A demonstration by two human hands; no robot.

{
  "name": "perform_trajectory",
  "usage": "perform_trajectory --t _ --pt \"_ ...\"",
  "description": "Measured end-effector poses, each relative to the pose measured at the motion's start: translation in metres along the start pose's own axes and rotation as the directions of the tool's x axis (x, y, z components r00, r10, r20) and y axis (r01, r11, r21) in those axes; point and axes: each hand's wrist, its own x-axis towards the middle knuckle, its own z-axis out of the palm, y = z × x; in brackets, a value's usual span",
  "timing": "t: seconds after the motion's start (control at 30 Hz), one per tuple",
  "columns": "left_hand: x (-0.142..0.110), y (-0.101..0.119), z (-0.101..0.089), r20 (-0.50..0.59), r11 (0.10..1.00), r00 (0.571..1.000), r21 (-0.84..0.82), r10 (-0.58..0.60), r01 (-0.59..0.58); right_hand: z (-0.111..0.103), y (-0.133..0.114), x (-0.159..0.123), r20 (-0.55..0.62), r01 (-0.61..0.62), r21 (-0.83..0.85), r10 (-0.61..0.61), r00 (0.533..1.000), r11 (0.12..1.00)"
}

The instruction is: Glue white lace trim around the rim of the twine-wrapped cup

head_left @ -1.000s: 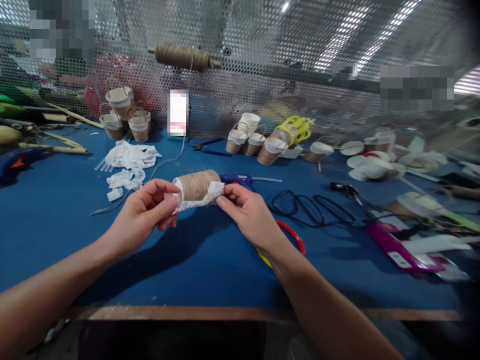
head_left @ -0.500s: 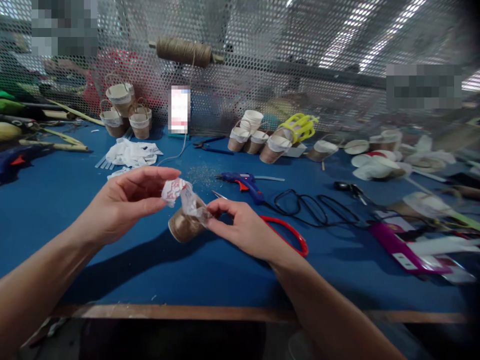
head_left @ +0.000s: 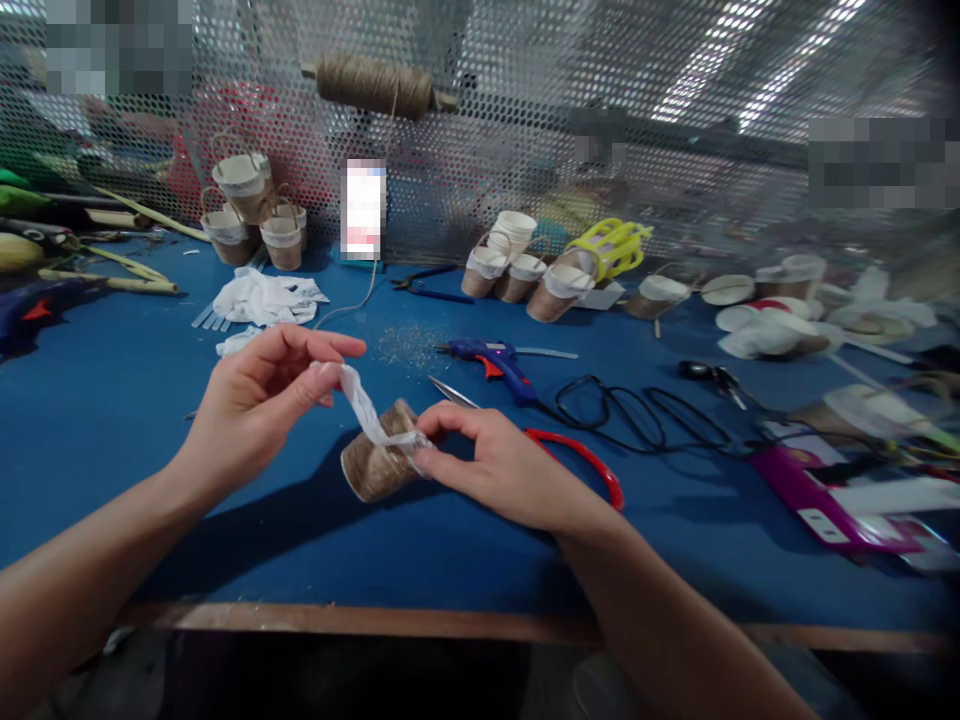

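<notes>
Between my thumb and fingers, my left hand (head_left: pixel 274 395) pinches the free end of a white lace strip (head_left: pixel 364 408). The strip runs down, pulled fairly straight, to a small cup wrapped in brown twine (head_left: pixel 375 468), which lies tilted above the blue table. My right hand (head_left: pixel 487 455) is closed on the cup's rim, where the strip lies against it; the fingertips partly hide that spot. Scissors with red handles (head_left: pixel 589 465) lie under and behind my right hand, their blade tips showing past the fingers.
A blue glue gun (head_left: pixel 491 362) with a black cord (head_left: pixel 637 415) lies beyond my hands. Several finished twine cups (head_left: pixel 559 290) stand along the mesh wall. White lace (head_left: pixel 262 298) lies at left, pliers (head_left: pixel 431 288) behind, a purple object (head_left: pixel 806 495) at right. A twine spool (head_left: pixel 373 85) hangs above.
The bunched lace in my left hand is now drawn out into a smooth strip, with its end pinched. My right hand keeps its hold on the cup. The view has shifted slightly.
</notes>
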Motion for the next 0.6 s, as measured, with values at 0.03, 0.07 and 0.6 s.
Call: perform_trajectory --t 0.03,0.07,0.6 --pt "0.000 -0.001 0.000 0.017 0.998 0.999 -0.045 -0.044 0.045 0.000 0.000 0.000 0.000 -0.002 0.002 0.002 1.000 1.000" --pt "0.001 -0.001 0.001 0.033 0.992 0.995 -0.086 -0.093 0.095 0.000 0.000 0.000 0.002 -0.002 0.004 0.002 1.000 1.000" --pt "0.006 -0.009 -0.001 0.099 0.925 0.933 -0.134 -0.345 0.356 -0.001 0.000 -0.002 0.036 0.014 0.055 -0.016 0.999 0.998"
